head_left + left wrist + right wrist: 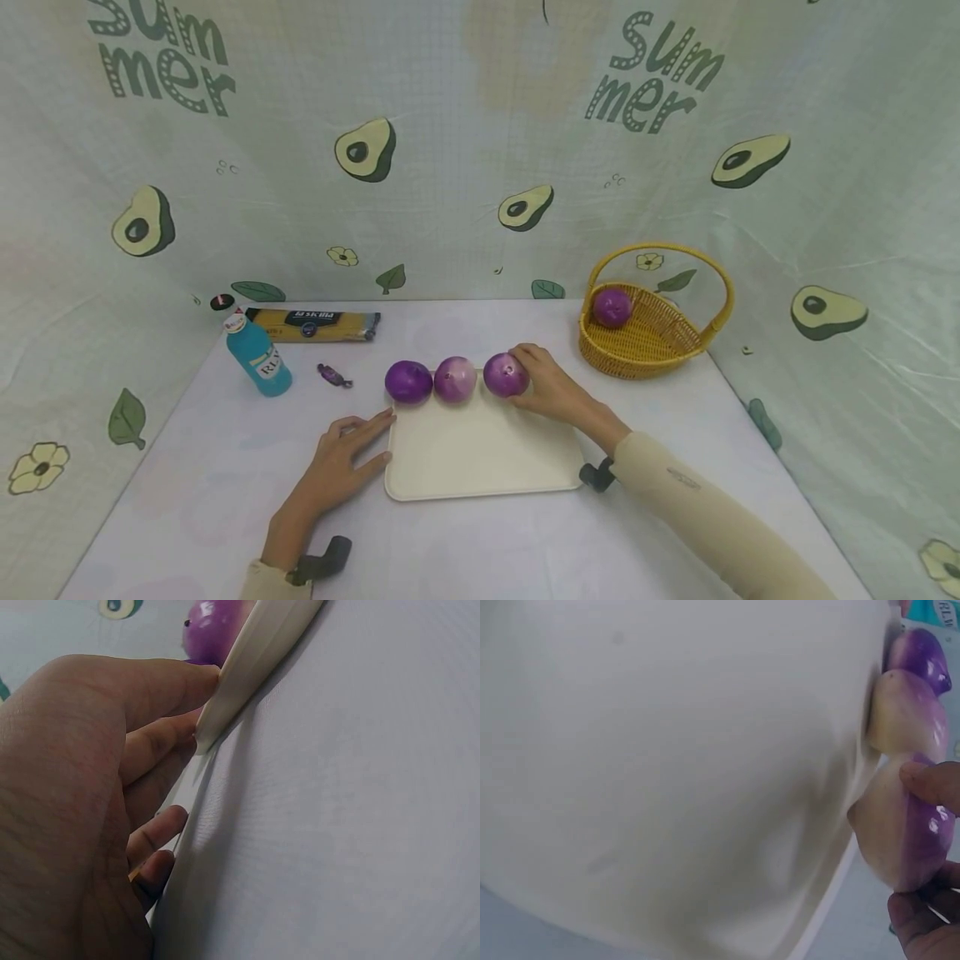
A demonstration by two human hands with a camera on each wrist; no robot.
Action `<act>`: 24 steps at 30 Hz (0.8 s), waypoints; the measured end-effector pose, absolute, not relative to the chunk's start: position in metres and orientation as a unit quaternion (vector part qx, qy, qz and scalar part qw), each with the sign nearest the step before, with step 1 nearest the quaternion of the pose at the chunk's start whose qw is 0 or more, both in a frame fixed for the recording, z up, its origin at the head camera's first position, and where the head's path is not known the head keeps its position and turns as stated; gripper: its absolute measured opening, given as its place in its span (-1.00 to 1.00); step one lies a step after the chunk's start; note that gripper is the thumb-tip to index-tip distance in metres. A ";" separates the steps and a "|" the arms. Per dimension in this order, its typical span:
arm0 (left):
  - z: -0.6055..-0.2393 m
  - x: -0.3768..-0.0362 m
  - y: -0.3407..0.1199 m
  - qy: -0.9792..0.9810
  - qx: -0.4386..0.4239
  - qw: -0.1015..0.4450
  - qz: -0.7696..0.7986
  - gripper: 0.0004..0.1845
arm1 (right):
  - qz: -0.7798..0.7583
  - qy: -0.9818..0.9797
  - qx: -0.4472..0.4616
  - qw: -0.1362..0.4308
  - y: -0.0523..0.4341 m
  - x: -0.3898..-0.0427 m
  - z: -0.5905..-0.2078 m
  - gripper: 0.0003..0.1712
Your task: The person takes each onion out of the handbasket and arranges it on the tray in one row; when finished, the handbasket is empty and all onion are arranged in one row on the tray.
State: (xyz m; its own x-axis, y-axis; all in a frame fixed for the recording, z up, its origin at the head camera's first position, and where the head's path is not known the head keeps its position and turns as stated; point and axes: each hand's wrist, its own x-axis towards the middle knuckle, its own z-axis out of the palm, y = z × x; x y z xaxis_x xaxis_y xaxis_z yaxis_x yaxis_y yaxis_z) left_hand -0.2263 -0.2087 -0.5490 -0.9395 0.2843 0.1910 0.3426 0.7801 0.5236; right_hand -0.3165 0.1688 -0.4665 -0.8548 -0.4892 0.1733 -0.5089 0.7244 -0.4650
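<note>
Three purple onions are lined up along the far edge of a cream tray (480, 467) that lies near the middle of the table (187, 483). The right onion (506, 374) is gripped by the right hand (551, 387), fingers curled round its outer side; in the right wrist view it is seen touching the middle onion (455, 379). The left hand (341, 462) is laid flat and relaxed on the table, its straight fingertips pressed against the tray's left rim near the far left corner, beside the left onion (408, 382).

The onions are round and smooth, so the gripped one may well slip if it is held only from one side. As the row is packed close, a sideways nudge could be passed along it, and the left onion could be rolled off toward the candy (333, 376) and the blue bottle (257, 353). Were the left hand's pressure eased, the tray might slide. A fourth onion (612, 307) lies in the wicker basket (645, 350) near the far right corner, whose handle could be caught by a careless carry.
</note>
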 end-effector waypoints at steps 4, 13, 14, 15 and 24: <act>-0.549 -0.227 -0.208 -0.942 -0.165 0.050 -0.289 -0.36 | 0.254 -0.928 0.273 0.016 0.167 -0.318 -0.467 -0.05; -0.545 -0.224 -0.207 -0.941 -0.163 0.043 -0.293 -0.36 | 0.256 -0.930 0.264 -0.007 0.162 -0.317 -0.469 -0.06; -0.545 -0.224 -0.206 -0.941 -0.164 0.044 -0.293 -0.36 | 0.256 -0.930 0.263 -0.011 0.162 -0.317 -0.469 -0.06; -0.545 -0.224 -0.206 -0.941 -0.164 0.044 -0.294 -0.36 | 0.256 -0.930 0.262 -0.014 0.161 -0.317 -0.469 -0.06; -0.544 -0.225 -0.207 -0.942 -0.165 0.045 -0.287 -0.36 | 0.255 -0.931 0.259 -0.016 0.156 -0.319 -0.467 -0.04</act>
